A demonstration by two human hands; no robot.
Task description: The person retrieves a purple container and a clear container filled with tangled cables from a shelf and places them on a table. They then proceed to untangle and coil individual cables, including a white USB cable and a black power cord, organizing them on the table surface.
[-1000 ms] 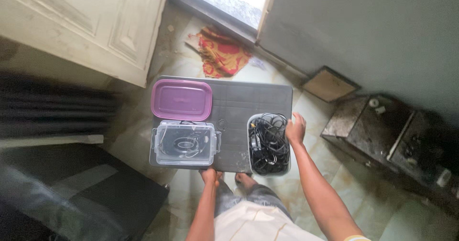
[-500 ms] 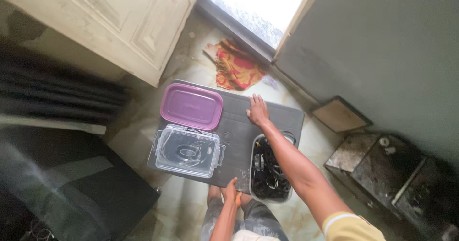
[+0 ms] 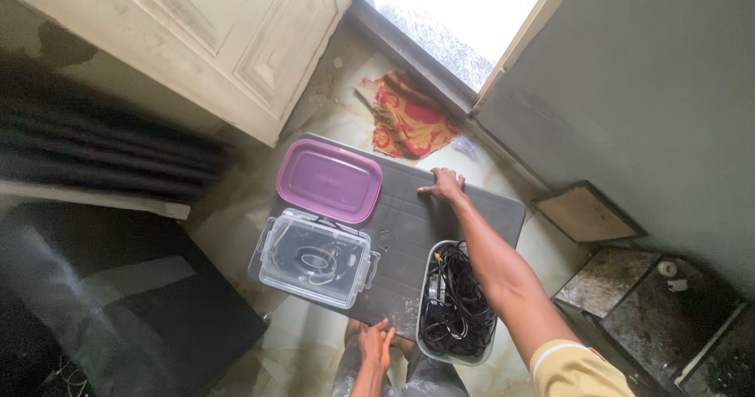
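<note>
Grey table (image 3: 409, 232): right hand (image 3: 442, 184) flat, empty; left hand (image 3: 376, 340) at near edge, grip unclear.

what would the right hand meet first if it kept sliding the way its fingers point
Probably the purple plastic lid: the right hand lies flat on the grey table, fingers aimed left towards it, bare tabletop between.

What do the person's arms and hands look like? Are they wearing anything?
Both hands are bare, with no gloves. The right hand leads up a long bare forearm to a short yellow sleeve with a pale band at its edge. The left hand shows no sleeve.
</note>
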